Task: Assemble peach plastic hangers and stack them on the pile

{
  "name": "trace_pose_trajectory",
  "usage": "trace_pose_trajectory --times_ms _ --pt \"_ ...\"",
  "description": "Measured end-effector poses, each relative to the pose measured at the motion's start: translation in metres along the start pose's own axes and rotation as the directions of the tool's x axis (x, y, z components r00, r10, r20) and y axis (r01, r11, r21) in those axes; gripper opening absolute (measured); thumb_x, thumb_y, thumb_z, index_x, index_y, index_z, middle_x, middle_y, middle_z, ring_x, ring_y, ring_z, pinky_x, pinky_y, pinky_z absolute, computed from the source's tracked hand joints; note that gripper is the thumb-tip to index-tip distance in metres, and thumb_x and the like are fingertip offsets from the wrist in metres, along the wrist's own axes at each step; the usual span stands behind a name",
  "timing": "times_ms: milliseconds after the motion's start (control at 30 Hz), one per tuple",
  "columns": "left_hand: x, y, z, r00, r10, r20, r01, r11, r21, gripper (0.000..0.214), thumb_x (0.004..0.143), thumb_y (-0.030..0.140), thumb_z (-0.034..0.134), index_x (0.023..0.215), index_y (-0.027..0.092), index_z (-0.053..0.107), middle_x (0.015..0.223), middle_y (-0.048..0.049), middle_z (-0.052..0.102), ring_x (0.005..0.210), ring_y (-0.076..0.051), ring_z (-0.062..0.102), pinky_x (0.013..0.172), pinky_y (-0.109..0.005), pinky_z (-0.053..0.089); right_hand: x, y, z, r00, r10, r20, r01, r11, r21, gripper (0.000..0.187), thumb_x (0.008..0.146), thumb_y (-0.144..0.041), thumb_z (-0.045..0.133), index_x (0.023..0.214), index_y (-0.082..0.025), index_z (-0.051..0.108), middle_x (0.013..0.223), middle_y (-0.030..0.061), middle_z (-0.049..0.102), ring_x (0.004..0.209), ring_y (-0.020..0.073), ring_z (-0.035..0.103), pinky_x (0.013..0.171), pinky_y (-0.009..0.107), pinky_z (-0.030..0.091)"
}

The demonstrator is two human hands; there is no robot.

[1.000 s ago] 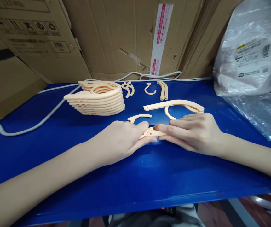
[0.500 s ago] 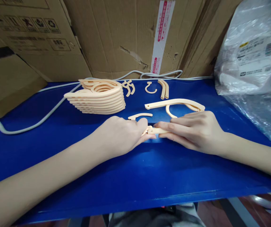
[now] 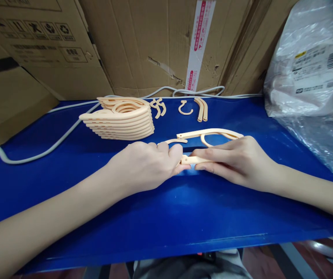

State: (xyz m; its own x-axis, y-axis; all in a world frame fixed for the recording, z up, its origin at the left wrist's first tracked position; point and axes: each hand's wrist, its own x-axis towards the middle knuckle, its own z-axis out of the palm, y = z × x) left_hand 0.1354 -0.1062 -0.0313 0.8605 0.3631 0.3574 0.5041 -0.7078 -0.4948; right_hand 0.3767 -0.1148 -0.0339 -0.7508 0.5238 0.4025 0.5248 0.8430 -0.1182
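Note:
A peach plastic hanger piece [image 3: 210, 134] with a long arm and a curved loop is held between both hands over the blue table [image 3: 155, 217]. My left hand [image 3: 146, 164] is closed, pinching the small joint end [image 3: 187, 159] of the piece. My right hand [image 3: 236, 161] is closed on the same part from the right, fingers along its bar. A short curved peach strip [image 3: 175, 141] shows just behind my left fingers. How the parts meet under the fingers is hidden.
A stack of several peach hanger halves [image 3: 118, 118] lies at the back left. Small hooks [image 3: 185, 108], curved strips [image 3: 201, 109] and clips [image 3: 157, 106] lie near the back edge. A white cable [image 3: 38, 153] runs along the left. Cardboard boxes [image 3: 143, 42] stand behind, plastic bags [image 3: 308, 66] at right.
The long arm of the hanger piece has swung down and left, closer to my hands. Both hands stay closed on the joint and have barely shifted.

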Motion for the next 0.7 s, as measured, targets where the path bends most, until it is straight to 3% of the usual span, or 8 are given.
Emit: trace_pose_trajectory --times_ms 367,700 --pt "0.0029 0.0047 0.0064 0.999 0.004 0.034 -0.002 0.999 -0.034 0.028 0.096 0.026 0.035 0.075 0.017 0.05 0.061 -0.0024 0.058 0.048 -0.019 0.059 0.041 -0.029 0.025 0.0007 0.0054 0.0042 1.0 -0.012 0.009 0.013 0.991 -0.137 0.027 0.099 -0.034 0.048 0.111 -0.02 0.068 0.076 -0.0012 0.075 0.062 0.0113 0.067 0.055 0.023 0.04" --pt "0.0018 0.0003 0.0088 0.997 -0.036 0.068 0.053 0.959 -0.278 0.03 0.096 0.029 0.038 0.07 0.018 0.049 0.054 0.0019 0.054 0.044 -0.016 0.056 0.042 -0.026 0.021 0.0005 0.0069 0.0077 0.997 -0.077 -0.021 0.072 0.978 -0.197 0.028 0.099 -0.033 0.047 0.11 -0.018 0.069 0.083 0.0003 0.076 0.062 0.0127 0.069 0.051 0.025 0.04"
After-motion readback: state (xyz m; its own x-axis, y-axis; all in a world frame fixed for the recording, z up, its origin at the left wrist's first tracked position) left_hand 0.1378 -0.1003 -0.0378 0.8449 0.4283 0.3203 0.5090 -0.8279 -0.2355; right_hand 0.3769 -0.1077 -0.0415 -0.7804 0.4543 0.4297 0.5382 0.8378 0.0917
